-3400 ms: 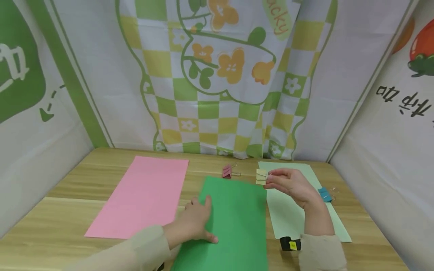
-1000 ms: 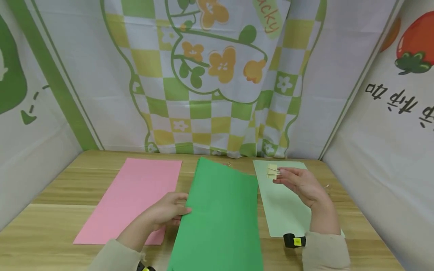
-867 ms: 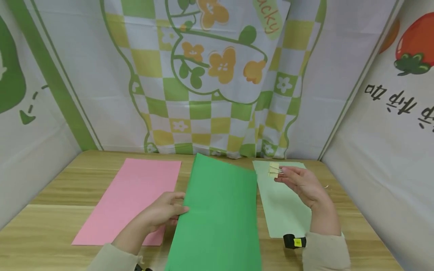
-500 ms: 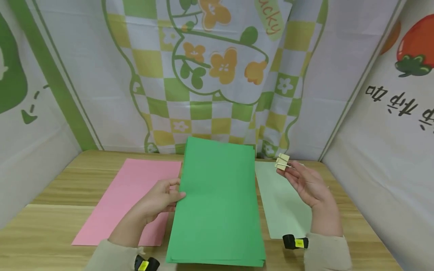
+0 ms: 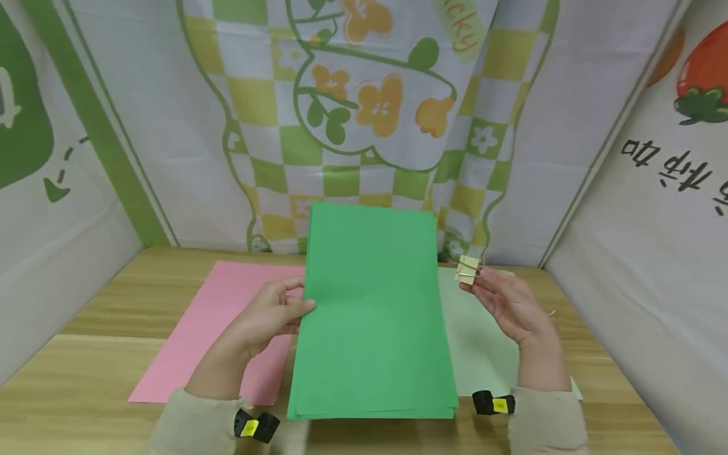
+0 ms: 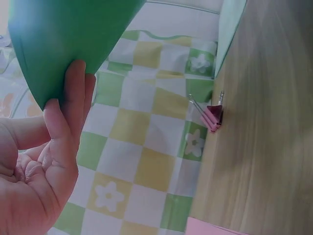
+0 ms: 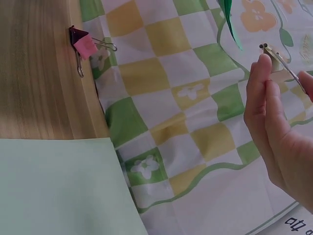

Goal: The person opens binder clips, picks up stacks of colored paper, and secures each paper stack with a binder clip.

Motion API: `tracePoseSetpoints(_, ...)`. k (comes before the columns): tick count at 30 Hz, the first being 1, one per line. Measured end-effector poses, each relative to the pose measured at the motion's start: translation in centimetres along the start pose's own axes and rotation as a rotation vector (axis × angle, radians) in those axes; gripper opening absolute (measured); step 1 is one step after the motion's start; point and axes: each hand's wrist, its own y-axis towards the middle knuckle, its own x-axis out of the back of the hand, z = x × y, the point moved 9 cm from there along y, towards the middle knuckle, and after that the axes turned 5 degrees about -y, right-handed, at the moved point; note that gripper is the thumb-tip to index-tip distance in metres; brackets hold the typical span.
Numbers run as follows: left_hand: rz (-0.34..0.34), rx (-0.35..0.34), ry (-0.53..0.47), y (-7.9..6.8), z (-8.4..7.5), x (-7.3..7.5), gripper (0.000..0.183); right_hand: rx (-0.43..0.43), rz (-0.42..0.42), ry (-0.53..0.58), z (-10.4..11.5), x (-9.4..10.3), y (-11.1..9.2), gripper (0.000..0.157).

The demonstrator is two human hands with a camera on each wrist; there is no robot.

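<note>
- left hand pinches green paper above the table
- right hand pinches a yellow clip near it
- clipping seems underway; next likely calls for squeezing the clip open

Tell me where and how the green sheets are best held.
I'd pinch the green sheets by the left edge, from the left, thumb in front and fingers behind, as the left hand does: they are thin, flat and raised, leaving both faces reachable. The right hand holds the yellow clip.
</note>
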Motion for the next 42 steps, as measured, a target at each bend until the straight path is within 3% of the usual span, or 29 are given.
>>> tracePoseSetpoints(12, -0.022, -0.036, 0.004, 0.3, -2.6, 0.3, 0.058, 0.051, 0.046, 0.018, 1.0, -0.2, -0.3, 0.026)
tracePoseSetpoints(17, -0.027, -0.06, -0.021, 0.3, -3.2, 0.4, 0.049, 0.068, 0.046, -0.085, 1.1, -0.5, -0.4, 0.029)
tracePoseSetpoints(27, -0.04, -0.08, -0.039, 0.0, -4.0, 1.1, 0.051, 0.021, -0.065, -0.308, 1.1, -0.4, -0.5, 0.029)
tracePoseSetpoints(42, -0.041, -0.085, -0.01, 0.0, -4.1, 0.9, 0.053, 0.071, -0.055, -0.375, 1.7, -1.2, -0.7, 0.034)
